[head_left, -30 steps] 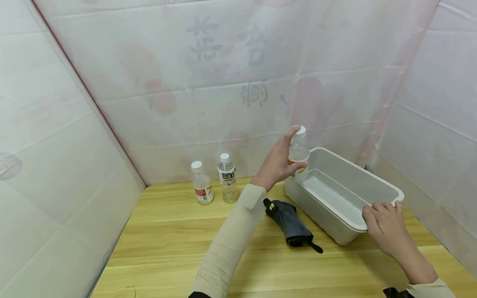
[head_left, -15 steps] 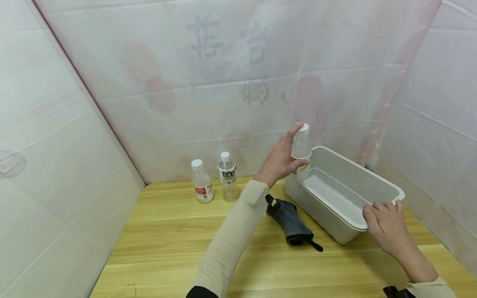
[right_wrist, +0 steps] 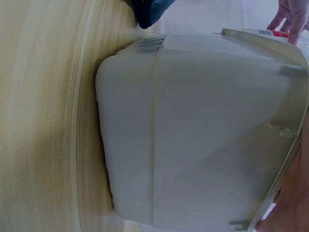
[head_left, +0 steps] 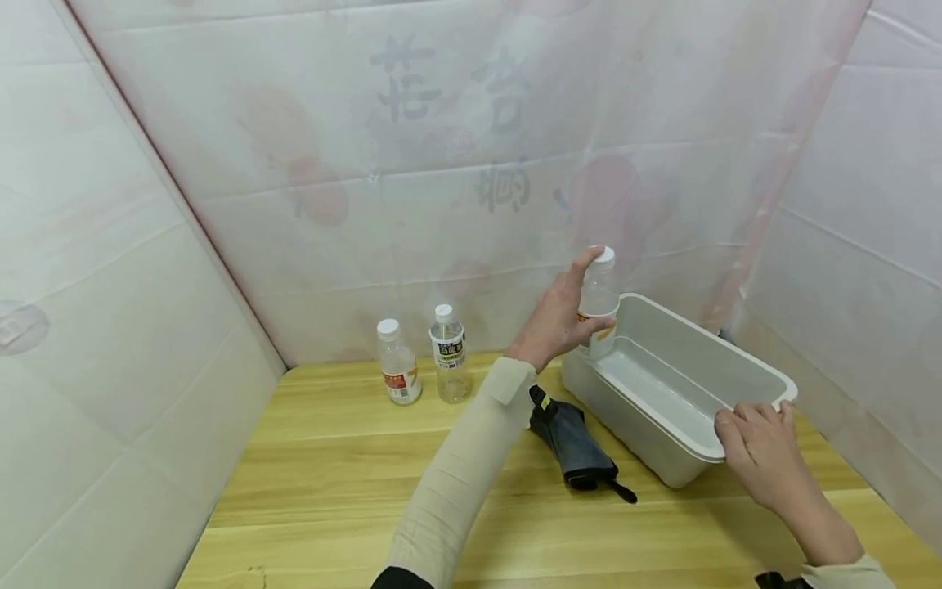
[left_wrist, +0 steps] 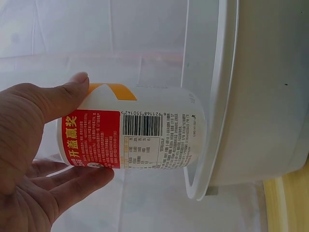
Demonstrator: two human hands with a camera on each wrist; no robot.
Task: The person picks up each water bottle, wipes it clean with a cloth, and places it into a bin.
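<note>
My left hand [head_left: 562, 315] grips a clear plastic bottle [head_left: 598, 304] with a white cap and a red and white label [left_wrist: 130, 140], upright over the far left end of a white plastic bin [head_left: 684, 372]. In the left wrist view the thumb and fingers [left_wrist: 58, 101] wrap the bottle, right beside the bin's rim [left_wrist: 212, 106]. My right hand [head_left: 758, 442] holds the bin's near right corner, fingers curled over the rim. The right wrist view shows the bin's outer wall [right_wrist: 193, 130] on the wooden table.
Two more clear bottles [head_left: 398, 362] [head_left: 449, 353] stand at the back of the wooden table [head_left: 331, 491]. A folded dark umbrella [head_left: 574, 442] lies just left of the bin. White sheeted walls close in on the left, back and right.
The left hand has carried the bottle slightly rightward, further over the bin's far end. The right hand has stayed on the bin's rim.
</note>
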